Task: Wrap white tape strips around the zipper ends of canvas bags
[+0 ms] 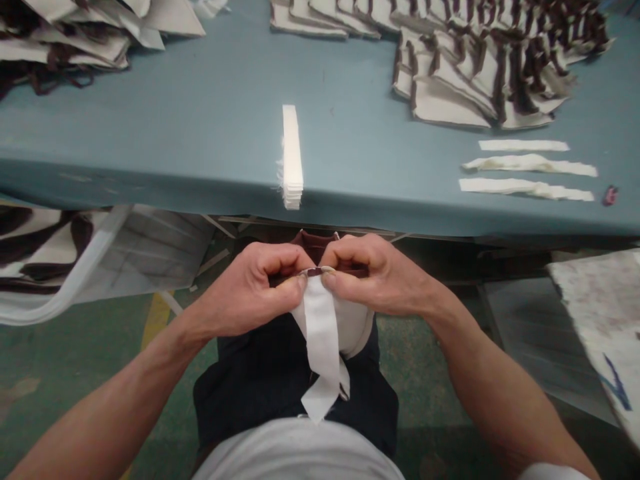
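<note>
Above my lap, my left hand [274, 280] and my right hand [361, 273] pinch the edge of a cream and dark brown fabric piece [355, 327] between thumbs and forefingers. The two hands are close together, with a short stretch of dark edge showing between the thumbs. From that edge a white fabric strip [321, 327] hangs down, its lower end folded over at an angle. Part of the piece's brown side [316, 245] shows beyond my fingers. Whether the strip is attached or only held there, I cannot tell.
On the blue-covered table [200, 120] stands a stack of white strips [293, 153]. Loose strips [530, 165] lie at right, below rows of cream and brown pieces [465, 80]. More pieces [75, 40] are piled far left. A plastic bin [95, 260] stands below.
</note>
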The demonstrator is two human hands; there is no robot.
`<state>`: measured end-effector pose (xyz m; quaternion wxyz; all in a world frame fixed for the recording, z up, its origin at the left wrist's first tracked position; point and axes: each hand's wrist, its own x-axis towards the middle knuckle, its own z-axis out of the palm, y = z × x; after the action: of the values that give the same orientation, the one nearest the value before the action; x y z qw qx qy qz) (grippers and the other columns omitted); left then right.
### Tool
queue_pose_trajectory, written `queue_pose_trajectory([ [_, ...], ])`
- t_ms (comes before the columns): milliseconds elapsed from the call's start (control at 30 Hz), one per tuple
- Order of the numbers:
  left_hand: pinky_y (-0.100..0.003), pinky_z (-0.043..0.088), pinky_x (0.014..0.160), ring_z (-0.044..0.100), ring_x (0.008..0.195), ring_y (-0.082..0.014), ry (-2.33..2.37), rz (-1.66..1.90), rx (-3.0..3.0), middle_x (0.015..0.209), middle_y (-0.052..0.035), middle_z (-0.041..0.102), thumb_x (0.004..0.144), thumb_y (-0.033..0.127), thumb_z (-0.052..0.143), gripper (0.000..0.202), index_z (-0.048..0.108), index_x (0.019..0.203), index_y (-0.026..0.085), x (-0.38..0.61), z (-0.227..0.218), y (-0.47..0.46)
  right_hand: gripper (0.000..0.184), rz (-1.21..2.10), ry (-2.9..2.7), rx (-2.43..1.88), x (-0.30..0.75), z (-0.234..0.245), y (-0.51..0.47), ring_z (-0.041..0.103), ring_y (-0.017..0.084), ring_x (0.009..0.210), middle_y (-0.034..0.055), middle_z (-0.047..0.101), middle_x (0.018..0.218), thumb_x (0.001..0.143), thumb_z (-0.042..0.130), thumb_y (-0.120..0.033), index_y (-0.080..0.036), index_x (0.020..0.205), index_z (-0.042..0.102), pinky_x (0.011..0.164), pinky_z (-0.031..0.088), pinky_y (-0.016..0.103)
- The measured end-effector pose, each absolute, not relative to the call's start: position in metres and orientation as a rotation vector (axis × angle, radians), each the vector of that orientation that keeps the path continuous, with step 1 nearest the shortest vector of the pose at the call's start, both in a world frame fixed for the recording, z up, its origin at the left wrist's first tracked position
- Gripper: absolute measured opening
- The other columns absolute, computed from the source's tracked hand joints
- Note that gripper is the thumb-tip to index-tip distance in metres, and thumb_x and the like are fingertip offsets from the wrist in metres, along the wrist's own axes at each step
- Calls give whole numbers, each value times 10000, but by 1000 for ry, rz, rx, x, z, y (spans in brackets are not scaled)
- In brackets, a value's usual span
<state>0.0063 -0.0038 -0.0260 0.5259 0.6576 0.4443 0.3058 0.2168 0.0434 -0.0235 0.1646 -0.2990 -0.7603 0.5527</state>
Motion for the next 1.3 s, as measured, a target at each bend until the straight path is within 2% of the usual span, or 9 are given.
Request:
queue_pose_trajectory([
  [167, -164, 371, 540, 506, 582, -71, 1187, 774, 1665, 647, 58, 609, 796, 115, 527, 166, 677, 728, 140, 10, -30, -7, 154, 1119, -2410, -957, 217, -25, 40, 432, 98, 607, -39, 515, 621, 851, 551, -203, -162, 711, 602, 635, 317, 265],
  [233, -170, 396, 564, 522, 603, -81, 1187, 758, 1618, 668, 51, 629, 817, 130, 525, 180, 691, 749, 142, 8, -29, -6, 145, 1050, -2419, -974, 217, -26, 40, 450, 107, 622, -25, 538, 645, 842, 532, -203, -160, 724, 605, 644, 310, 276],
  [433, -193, 467, 647, 595, 720, -123, 1064, 665, 1463, 807, 18, 700, 908, 222, 570, 188, 746, 907, 156, -5, -24, -9, 159, 1264, -2383, -904, 221, -22, 44, 484, 104, 597, -27, 560, 658, 855, 522, -228, -157, 764, 631, 617, 315, 270],
  [667, -215, 504, 696, 654, 765, -147, 995, 671, 1486, 877, -5, 760, 969, 278, 586, 218, 779, 961, 178, -11, -23, -15, 238, 1165, -2463, -787, 220, -11, 43, 514, 142, 672, 1, 615, 726, 890, 590, -381, -175, 778, 631, 691, 346, 294],
  [867, -234, 511, 738, 684, 803, -170, 991, 702, 1486, 891, -12, 780, 962, 253, 548, 249, 785, 968, 176, -13, -23, -14, 164, 1012, -2547, -774, 214, -8, 41, 472, 152, 669, -10, 565, 685, 829, 613, -334, -196, 743, 592, 678, 322, 298],
  [1067, -258, 502, 825, 697, 876, -194, 1058, 659, 1500, 955, -19, 798, 983, 256, 500, 299, 787, 999, 178, -17, -30, -12, 135, 1129, -2520, -825, 214, -12, 44, 476, 139, 662, -18, 559, 692, 814, 599, -302, -195, 736, 568, 667, 319, 283],
  [1233, -245, 497, 816, 693, 876, -179, 1054, 672, 1502, 950, -9, 795, 987, 255, 507, 291, 790, 988, 191, -15, -31, -9, 138, 1215, -2504, -854, 213, -12, 48, 452, 129, 640, -31, 536, 671, 801, 593, -301, -198, 717, 552, 632, 302, 278],
  [1300, -231, 500, 771, 684, 835, -164, 1054, 692, 1508, 912, -5, 785, 979, 256, 529, 269, 789, 977, 186, -13, -30, -8, 141, 1238, -2499, -873, 213, -12, 49, 449, 123, 628, -37, 524, 657, 802, 595, -298, -197, 712, 555, 619, 292, 278],
])
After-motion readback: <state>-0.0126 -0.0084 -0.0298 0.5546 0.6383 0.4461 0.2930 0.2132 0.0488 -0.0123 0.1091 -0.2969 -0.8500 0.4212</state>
